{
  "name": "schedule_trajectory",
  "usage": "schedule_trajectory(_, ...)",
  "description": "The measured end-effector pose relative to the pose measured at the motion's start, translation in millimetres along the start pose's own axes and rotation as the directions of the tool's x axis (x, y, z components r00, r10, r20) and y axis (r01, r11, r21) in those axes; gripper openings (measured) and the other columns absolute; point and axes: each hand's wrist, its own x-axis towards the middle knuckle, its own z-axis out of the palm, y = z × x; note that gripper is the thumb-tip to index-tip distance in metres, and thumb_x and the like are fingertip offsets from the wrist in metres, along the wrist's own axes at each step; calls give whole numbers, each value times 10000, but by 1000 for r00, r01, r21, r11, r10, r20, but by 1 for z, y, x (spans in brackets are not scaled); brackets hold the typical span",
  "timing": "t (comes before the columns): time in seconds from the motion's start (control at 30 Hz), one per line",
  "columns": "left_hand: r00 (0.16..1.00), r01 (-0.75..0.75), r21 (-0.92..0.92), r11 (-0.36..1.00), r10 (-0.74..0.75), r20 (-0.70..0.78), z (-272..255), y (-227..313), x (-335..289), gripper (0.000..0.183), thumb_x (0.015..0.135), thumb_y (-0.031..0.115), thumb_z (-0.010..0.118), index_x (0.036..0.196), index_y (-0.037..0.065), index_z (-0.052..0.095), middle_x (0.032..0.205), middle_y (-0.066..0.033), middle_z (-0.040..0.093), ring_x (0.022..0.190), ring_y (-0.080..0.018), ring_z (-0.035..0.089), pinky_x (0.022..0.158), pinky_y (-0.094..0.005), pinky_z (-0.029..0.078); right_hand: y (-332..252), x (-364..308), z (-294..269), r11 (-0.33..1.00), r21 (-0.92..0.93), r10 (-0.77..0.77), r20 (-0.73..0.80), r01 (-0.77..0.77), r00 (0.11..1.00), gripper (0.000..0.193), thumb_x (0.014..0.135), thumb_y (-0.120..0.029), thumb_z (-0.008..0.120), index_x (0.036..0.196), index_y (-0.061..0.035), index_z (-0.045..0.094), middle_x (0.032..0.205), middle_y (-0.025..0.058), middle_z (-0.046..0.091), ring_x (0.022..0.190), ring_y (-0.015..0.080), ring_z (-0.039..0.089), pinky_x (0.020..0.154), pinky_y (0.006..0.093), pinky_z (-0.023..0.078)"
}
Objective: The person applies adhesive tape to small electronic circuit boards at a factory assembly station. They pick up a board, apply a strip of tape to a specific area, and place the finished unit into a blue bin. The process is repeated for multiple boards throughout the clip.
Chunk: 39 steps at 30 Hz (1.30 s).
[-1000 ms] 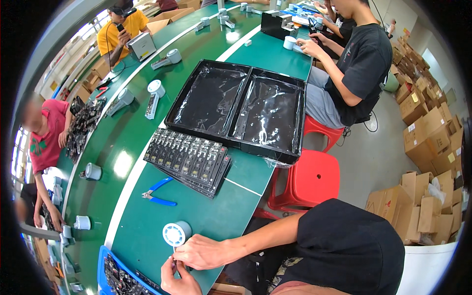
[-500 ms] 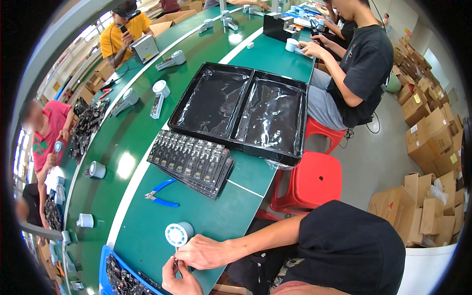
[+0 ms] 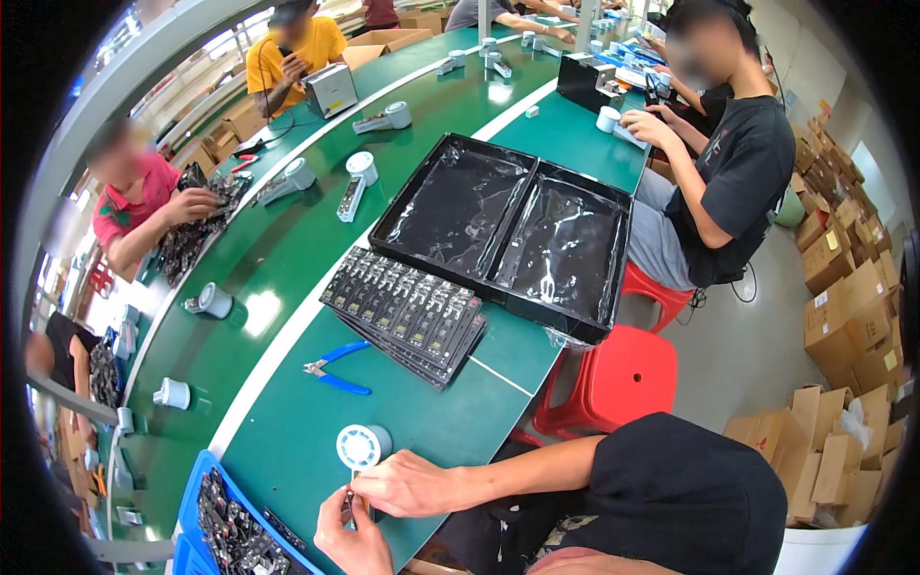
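Low in the view, a pale blue handheld fan [image 3: 362, 448] has its round, slotted head pointing up, its handle running down between my hands. My left hand [image 3: 353, 537] closes its thumb and fingers round the lower handle, where a small dark part shows. From the right, my right hand [image 3: 407, 484] pinches at the upper handle, just under the head; its fingertips hide what they grip. Farther up the green table lie blue-handled side cutters [image 3: 337, 368], jaws apart. Beyond them is a stack of black circuit board panels [image 3: 402, 311].
A blue bin [image 3: 199, 479] of small black boards stands left of my hands. Past the panels is a black two-part tray [image 3: 508, 230] lined with film. Fans stand along the green belt [image 3: 278, 240]. A red stool [image 3: 628, 379] and a seated co-worker [image 3: 733, 163] are to the right.
The whole view has shifted, so the table things sit farther right. My hands stay together at the fan's handle. Across the belt, the person in pink now reaches into the black parts pile.
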Motion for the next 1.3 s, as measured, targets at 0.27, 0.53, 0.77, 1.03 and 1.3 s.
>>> schedule_trajectory(0.27, 999, -35, 24, 999, 35, 20, -10, 17, -4, 218, 953, 118, 758, 1140, 7, 768, 808, -175, 772, 679, -213, 745, 645, -341, 577, -5, -5, -4, 999, -24, 41, 34, -40, 999, 192, 881, -68, 707, 1038, 24, 644, 913, 137, 676, 738, 350, 696, 581, 448, 541)
schedule_trajectory(0.53, 999, -40, -29, 999, 40, 5, -1, 1, -2, 190, 884, -65, 738, 1068, -17, 752, 974, -153, 753, 841, -261, 744, 647, -341, 607, -7, -1, -7, 999, 1, 40, -15, -40, 999, 121, 924, -129, 640, 917, -10, 619, 818, 176, 666, 708, 390, 688, 598, 491, 539)
schedule_trajectory(0.77, 1000, -19, -94, 995, 19, 2, -5, 2, 3, 226, 898, -27, 764, 1124, -18, 760, 1007, -143, 777, 905, -209, 762, 731, -317, 634, -8, 4, -9, 999, -25, 28, -20, -28, 999, 116, 930, -89, 668, 1025, -21, 672, 841, 139, 699, 718, 341, 714, 605, 448, 575)
schedule_trajectory(1.03, 998, -60, -34, 998, 59, -31, -7, 3, -5, 236, 855, -51, 777, 1088, -12, 766, 976, -167, 775, 804, -257, 756, 701, -341, 605, -17, 8, -14, 995, 36, 97, 5, -97, 995, 138, 905, -13, 702, 1040, 12, 716, 855, 169, 730, 714, 365, 723, 593, 430, 560)
schedule_trajectory(1.3, 998, -20, 5, 1000, 21, -66, -6, 11, -6, 240, 827, -46, 797, 1060, 10, 789, 911, -175, 774, 793, -257, 778, 699, -343, 579, -15, 8, -14, 996, 48, 74, 22, -75, 997, 153, 895, -19, 690, 1045, 12, 696, 864, 159, 722, 737, 360, 713, 616, 445, 566)
